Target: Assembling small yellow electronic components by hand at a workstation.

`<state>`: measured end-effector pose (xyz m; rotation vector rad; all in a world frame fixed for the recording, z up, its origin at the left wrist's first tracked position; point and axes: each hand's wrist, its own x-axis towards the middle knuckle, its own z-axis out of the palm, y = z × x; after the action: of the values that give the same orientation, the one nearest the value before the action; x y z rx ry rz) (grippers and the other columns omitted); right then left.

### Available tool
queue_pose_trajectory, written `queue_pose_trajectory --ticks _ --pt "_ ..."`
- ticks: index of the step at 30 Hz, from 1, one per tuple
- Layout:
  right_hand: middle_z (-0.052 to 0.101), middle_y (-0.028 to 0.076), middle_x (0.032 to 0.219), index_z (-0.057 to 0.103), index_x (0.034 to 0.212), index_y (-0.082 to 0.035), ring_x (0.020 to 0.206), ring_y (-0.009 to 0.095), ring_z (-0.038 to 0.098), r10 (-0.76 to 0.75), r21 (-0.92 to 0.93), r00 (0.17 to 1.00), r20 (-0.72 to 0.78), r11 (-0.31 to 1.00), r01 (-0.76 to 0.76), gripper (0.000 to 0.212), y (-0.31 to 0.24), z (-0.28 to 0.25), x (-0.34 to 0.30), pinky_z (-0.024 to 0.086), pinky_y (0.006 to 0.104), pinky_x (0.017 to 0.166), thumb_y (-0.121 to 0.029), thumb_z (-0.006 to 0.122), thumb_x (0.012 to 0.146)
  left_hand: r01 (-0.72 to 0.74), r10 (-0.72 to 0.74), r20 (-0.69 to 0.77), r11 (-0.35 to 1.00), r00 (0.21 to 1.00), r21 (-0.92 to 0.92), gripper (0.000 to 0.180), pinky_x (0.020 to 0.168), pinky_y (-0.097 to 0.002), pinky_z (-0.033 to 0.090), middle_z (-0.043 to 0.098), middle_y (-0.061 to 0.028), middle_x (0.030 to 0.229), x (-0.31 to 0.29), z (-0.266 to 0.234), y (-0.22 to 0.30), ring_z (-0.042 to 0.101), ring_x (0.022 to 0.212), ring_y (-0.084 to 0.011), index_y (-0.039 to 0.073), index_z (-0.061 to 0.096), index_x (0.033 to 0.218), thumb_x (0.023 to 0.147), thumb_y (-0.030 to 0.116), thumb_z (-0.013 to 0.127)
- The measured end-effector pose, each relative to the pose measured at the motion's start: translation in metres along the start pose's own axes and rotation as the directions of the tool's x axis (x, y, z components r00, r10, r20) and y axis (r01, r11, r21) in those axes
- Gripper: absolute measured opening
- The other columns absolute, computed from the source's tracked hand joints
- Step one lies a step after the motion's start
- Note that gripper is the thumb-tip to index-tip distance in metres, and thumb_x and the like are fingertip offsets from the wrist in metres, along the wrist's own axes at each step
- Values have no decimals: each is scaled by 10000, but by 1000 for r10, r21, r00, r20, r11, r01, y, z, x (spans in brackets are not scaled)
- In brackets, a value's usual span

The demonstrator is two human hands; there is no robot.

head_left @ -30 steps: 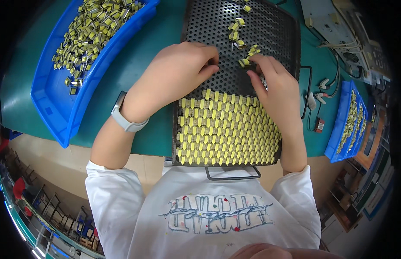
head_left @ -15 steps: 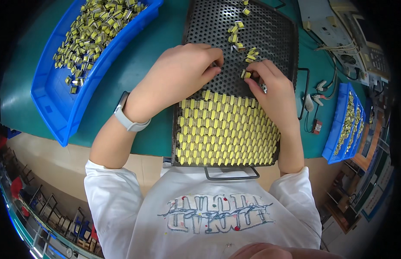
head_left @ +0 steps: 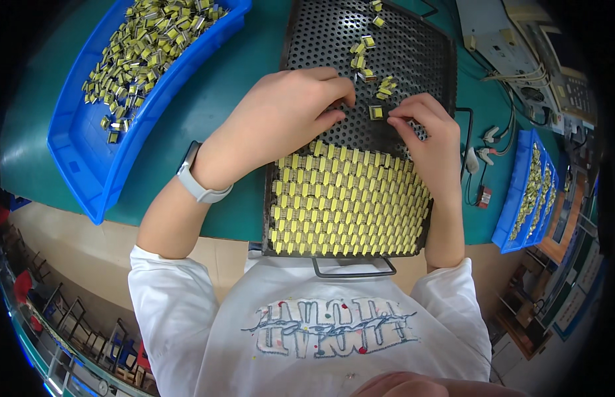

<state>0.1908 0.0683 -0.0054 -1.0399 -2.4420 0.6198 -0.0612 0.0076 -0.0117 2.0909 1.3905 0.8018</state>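
A black perforated tray [head_left: 413,59] lies before me, its near part filled with tight rows of upright small yellow-topped electronic components [head_left: 350,198]. My left hand [head_left: 294,109] hovers over the tray's left side, fingers curled, thumb and forefinger apart with nothing seen between them. Just right of a loose, yellow-faced component [head_left: 376,112] is my right hand [head_left: 426,129]. Its thumb and forefinger tips are nearly together, with nothing visible in them. Farther up the tray lie more loose components [head_left: 387,87], some in a small cluster.
At the left, a blue bin [head_left: 76,165] holds a heap of similar components. A smaller blue divided bin [head_left: 506,231] with parts stands at the right. Cables with clips [head_left: 492,135] and a boxy instrument [head_left: 506,49] are beyond the tray's right side. The mat is green.
My right hand has let go of the loose component and drawn slightly right; the component now lies on the tray. My left hand's forefinger has moved right, widening the gap to the thumb.
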Motion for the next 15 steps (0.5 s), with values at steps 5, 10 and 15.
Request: queue_pose_trajectory --ticks 5,10,15 --pt "643 106 1016 713 1121 -52 903 265 673 45 -68 998 -39 997 -47 313 -12 4 8 536 342 795 32 740 820 6 -6 5 1000 1000 26 165 704 -368 555 671 -77 944 0 2 -2 697 797 -231 63 677 1018 867 95 733" --pt "600 96 1043 686 1170 -90 939 266 654 -33 -215 999 36 976 40 337 -7 6 10 535 357 820 46 696 862 7 -7 6 999 1000 36 159 710 -373 556 675 -77 950 0 1 -2 702 810 -235 62 677 1016 868 88 729" --pt "603 74 958 662 1103 -54 847 238 638 54 -191 997 50 981 -43 293 -1 6 7 531 325 770 39 732 834 3 -3 -2 999 1000 41 154 711 -375 556 675 -74 946 0 2 -3 702 811 -240 64 678 1014 870 85 726"
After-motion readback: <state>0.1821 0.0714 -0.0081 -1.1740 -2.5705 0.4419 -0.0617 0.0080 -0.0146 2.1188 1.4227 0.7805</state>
